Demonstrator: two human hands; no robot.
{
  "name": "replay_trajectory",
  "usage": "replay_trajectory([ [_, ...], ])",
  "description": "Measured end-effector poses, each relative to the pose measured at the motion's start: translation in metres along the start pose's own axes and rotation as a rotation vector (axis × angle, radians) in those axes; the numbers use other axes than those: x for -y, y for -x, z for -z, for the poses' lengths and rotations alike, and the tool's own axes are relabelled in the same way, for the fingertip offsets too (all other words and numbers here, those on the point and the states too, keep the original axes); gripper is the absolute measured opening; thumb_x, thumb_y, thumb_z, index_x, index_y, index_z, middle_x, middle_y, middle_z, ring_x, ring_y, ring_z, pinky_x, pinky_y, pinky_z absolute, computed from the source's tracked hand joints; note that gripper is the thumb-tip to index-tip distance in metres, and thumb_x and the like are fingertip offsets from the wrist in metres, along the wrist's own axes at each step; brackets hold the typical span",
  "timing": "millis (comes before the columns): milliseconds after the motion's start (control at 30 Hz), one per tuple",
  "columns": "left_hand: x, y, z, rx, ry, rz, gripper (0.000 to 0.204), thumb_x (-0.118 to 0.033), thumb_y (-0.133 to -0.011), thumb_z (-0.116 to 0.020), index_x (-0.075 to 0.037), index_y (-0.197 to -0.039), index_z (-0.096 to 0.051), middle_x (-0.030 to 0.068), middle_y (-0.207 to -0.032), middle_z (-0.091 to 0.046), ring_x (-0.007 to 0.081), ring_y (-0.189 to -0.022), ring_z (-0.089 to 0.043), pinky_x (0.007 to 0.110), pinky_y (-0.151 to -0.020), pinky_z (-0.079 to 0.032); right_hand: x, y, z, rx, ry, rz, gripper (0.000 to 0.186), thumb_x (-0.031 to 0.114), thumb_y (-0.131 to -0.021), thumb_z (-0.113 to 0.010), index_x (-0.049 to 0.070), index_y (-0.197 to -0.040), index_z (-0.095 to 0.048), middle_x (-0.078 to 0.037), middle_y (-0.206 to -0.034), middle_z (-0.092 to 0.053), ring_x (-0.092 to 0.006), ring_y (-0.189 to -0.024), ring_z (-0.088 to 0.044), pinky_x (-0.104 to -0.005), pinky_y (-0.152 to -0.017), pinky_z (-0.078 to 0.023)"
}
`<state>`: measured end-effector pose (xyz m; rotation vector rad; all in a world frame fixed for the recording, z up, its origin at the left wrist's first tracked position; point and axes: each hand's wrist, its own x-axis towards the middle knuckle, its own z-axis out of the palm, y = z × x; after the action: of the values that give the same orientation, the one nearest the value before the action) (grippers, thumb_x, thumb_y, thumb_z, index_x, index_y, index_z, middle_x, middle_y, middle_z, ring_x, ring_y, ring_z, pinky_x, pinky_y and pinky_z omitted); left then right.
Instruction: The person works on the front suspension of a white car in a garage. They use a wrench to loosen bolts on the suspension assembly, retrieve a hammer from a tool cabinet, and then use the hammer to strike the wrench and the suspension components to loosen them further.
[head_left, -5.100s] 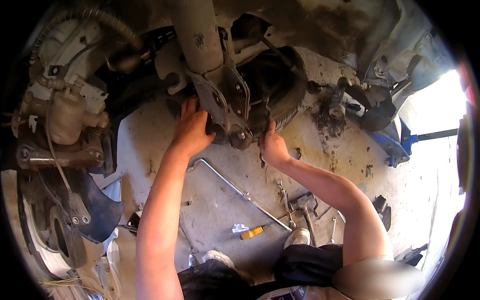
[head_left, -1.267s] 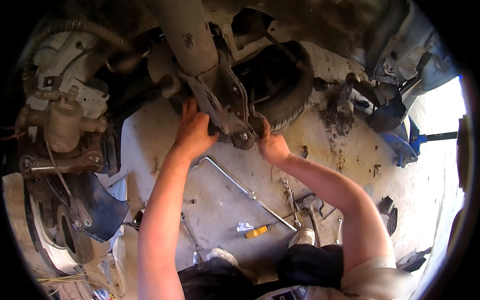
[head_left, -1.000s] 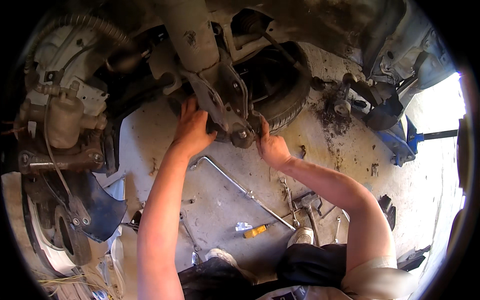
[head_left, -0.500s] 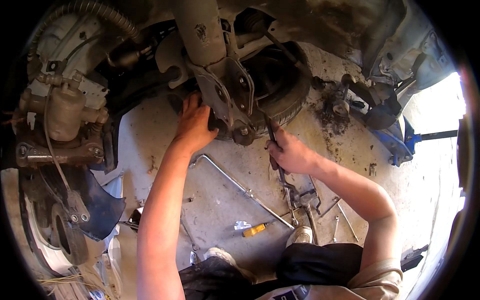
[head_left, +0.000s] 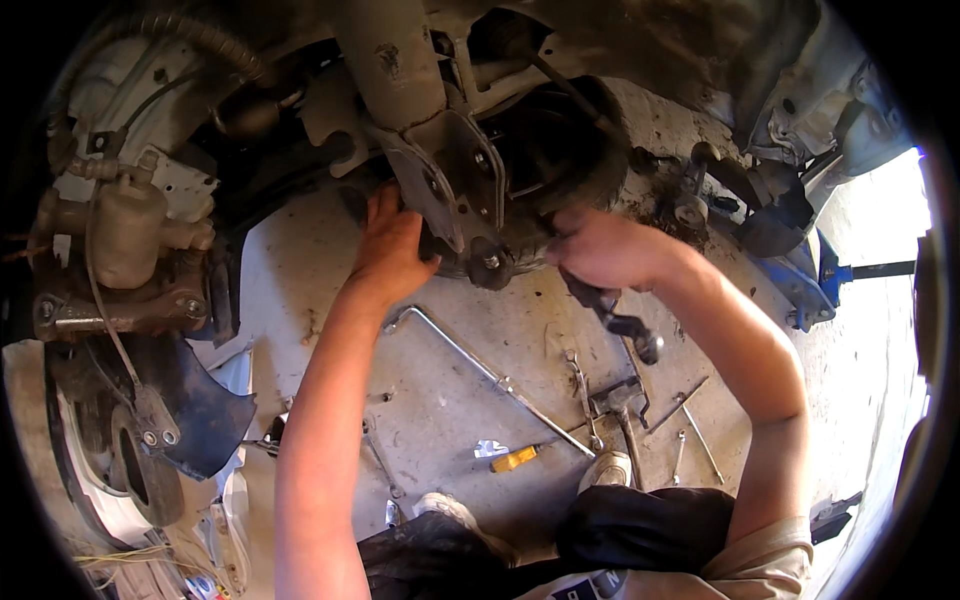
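A strut hangs down at the upper middle, ending in a two-plate bracket with bolt holes. Just below it sits a dark arm with a round bushing end. My left hand is at the left of the bracket, thumb and fingers around the dark arm; some fingertips are hidden. My right hand, blurred by motion, grips a dark metal rod with a bent, knobbed end. The rod's upper part is hidden by the hand. A tire lies behind the bracket.
On the floor lie a long breaker bar, a yellow-handled screwdriver, wrenches and a hammer-like tool. A brake caliper hangs at left above a dark shield. A blue jack stands at right.
My right hand has moved right and slightly up, away from the bracket, carrying the dark rod, whose knobbed end has swung right and up. My left hand has barely moved.
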<state>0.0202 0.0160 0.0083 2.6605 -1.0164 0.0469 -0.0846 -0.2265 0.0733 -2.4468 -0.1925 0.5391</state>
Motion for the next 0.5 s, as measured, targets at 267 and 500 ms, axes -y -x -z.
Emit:
replay_trajectory([
  [267,-0.008,0.005,0.006,-0.044,-0.024,-0.015,0.052,-0.011,-0.063,-0.078,-0.002,-0.111,-0.06,0.0232,-0.137,-0.033,0.0408,-0.131,-0.029,0.041,-0.109,-0.032,-0.015,-0.002,-0.098,-0.3,0.0,-0.051,0.068,0.017,-0.087,-0.048,-0.015,-0.138,-0.017,-0.025,-0.071,-0.062,-0.039,-0.068,-0.063,-0.0437,-0.066,-0.053],
  [500,-0.009,0.003,0.008,-0.032,-0.035,-0.022,0.063,-0.011,-0.063,-0.078,-0.005,-0.121,-0.053,0.0203,-0.136,-0.034,0.0401,-0.13,-0.03,0.042,-0.109,-0.033,-0.074,-0.073,-0.162,-0.568,-0.046,0.018,0.077,0.012,-0.087,-0.049,-0.008,-0.142,0.001,-0.021,-0.062,-0.061,-0.0409,-0.058,-0.06,-0.0488,-0.059,-0.05],
])
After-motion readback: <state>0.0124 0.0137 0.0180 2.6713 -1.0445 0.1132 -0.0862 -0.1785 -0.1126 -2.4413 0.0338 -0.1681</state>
